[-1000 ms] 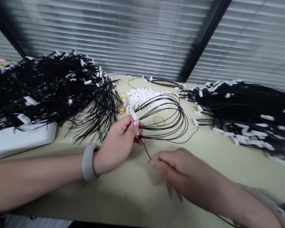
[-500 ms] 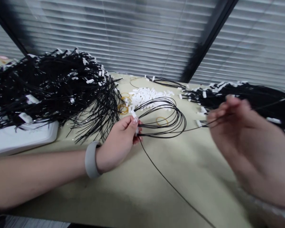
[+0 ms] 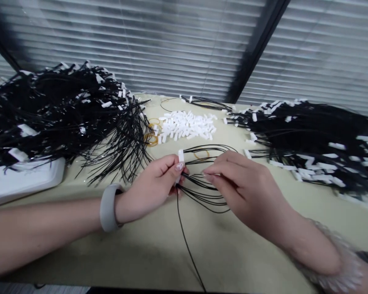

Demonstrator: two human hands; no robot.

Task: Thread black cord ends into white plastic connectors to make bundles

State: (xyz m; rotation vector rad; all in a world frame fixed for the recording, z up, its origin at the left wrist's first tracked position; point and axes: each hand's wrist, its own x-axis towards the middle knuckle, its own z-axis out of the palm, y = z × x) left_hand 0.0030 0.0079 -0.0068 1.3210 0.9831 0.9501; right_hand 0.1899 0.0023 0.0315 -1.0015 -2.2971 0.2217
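Note:
My left hand (image 3: 158, 177) is closed on a white plastic strip (image 3: 180, 157), thumb over its front. Black wire (image 3: 207, 202) runs through the strip and fans out to the right in several loops. One long strand (image 3: 185, 239) drops from the strip toward the table's front edge. My right hand (image 3: 248, 192) sits over the right part of the loops, covering their far bend. Its thumb and forefinger are pinched together close to the strip, on what looks like the wire's thin end; the fingers hide most of it.
A large heap of black wire bundles with white strips (image 3: 58, 110) lies at left, partly over a white tray (image 3: 53, 175). Another heap (image 3: 319, 130) lies at right. Between them are loose white strips (image 3: 190, 124) and yellow rubber bands (image 3: 151, 139). Blinds (image 3: 178, 45) stand behind the table.
My right hand has come from the far right, where it held the wire drawn out, in to the loops beside my left hand. My left hand keeps its hold on the strip.

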